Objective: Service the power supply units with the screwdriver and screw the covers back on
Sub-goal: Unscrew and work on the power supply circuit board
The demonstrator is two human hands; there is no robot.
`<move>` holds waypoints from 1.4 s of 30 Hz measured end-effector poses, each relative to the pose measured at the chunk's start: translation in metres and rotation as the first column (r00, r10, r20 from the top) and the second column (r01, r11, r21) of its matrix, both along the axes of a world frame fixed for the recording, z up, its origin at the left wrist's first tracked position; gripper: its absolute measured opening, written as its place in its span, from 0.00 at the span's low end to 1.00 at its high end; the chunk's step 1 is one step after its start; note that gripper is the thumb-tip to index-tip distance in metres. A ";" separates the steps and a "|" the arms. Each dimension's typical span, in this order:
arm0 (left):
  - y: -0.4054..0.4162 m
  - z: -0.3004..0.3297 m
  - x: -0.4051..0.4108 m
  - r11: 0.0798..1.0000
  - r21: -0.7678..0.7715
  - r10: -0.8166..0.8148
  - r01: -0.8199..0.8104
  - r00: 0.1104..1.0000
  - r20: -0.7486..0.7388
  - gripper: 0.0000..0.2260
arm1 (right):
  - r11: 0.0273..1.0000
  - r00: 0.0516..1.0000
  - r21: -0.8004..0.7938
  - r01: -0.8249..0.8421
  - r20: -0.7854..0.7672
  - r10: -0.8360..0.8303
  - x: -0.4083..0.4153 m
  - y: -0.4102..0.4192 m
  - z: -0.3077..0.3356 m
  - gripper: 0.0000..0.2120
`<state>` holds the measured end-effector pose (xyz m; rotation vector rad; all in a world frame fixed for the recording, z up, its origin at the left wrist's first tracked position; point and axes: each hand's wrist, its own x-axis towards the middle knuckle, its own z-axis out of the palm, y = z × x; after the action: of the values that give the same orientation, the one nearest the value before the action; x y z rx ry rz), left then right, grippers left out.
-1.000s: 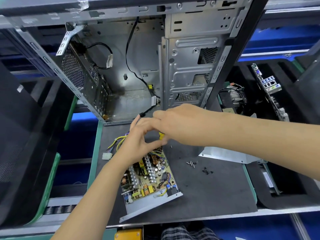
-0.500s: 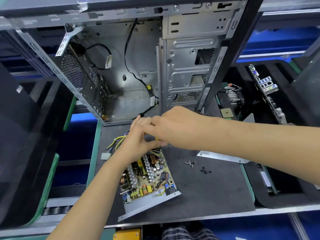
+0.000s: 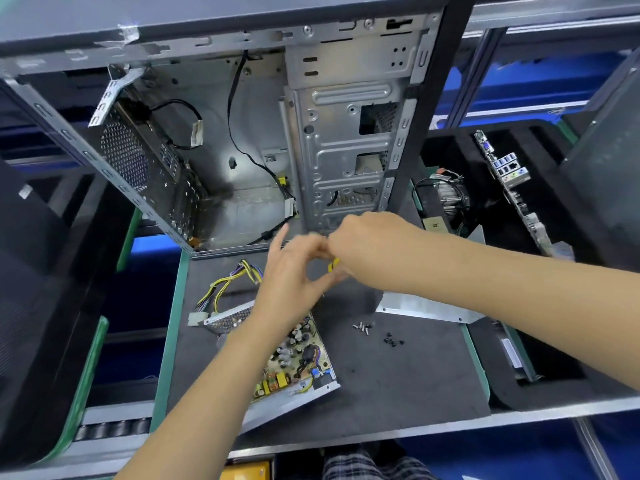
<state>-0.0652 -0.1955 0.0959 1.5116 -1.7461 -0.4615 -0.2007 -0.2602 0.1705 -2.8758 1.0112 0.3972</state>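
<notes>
Power supply unit [image 3: 294, 362] lies open below my hands; right grip [image 3: 374, 251] clenches the yellow screwdriver [image 3: 334, 264], left grip [image 3: 294, 275] pinches its tip.

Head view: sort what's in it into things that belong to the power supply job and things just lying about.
Job:
- open power supply unit with its wire bundle
- detached metal cover
- loose screws
- yellow-handled tool in the right hand
- left hand

Lying about:
- empty PC case
- cooler fan
- motherboard
</notes>
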 end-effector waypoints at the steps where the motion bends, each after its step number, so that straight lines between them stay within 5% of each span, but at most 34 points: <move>1: 0.001 -0.001 -0.008 0.997 -0.050 0.062 -0.062 0.998 0.008 0.14 | 1.000 1.000 -0.010 0.026 -0.009 -0.026 -0.013 0.001 0.002 0.04; 4: 0.009 -0.012 -0.028 0.994 -0.106 0.051 -0.039 0.992 0.115 0.13 | 0.976 0.977 0.043 0.212 -0.034 -0.211 -0.046 0.006 0.005 0.16; 8: 0.005 -0.039 -0.044 0.892 0.425 -0.306 0.156 0.900 0.311 0.07 | 0.929 0.937 0.135 0.345 0.017 -0.350 -0.077 0.012 -0.004 0.17; 12: -0.010 -0.057 -0.055 0.813 0.572 -0.340 0.107 0.885 0.319 0.07 | 0.921 0.929 0.154 0.359 0.039 -0.369 -0.089 0.018 -0.008 0.13; 18: -0.008 -0.066 -0.056 0.811 0.579 -0.307 0.084 0.904 0.298 0.03 | 0.935 0.943 0.145 0.324 0.035 -0.332 -0.094 0.021 -0.016 0.13; 23: 0.004 -0.036 -0.035 0.866 0.501 0.059 -0.007 0.994 -0.088 0.07 | 0.951 0.948 0.148 0.271 0.129 -0.291 -0.097 0.021 -0.014 0.13; 29: 0.036 -0.004 -0.003 0.913 0.354 0.349 -0.202 0.835 -0.425 0.09 | 0.927 0.906 0.326 0.188 0.307 -0.291 -0.091 0.020 0.001 0.14; 42: 0.086 -0.009 0.050 0.959 0.087 0.283 -0.269 0.913 -0.292 0.13 | 0.953 0.935 0.304 -0.010 0.339 -0.099 -0.038 0.031 0.022 0.12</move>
<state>-0.0147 -0.1092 0.0867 1.5959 -1.2704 -0.5551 -0.2388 -0.2294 0.1920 -2.5200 0.8645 0.0224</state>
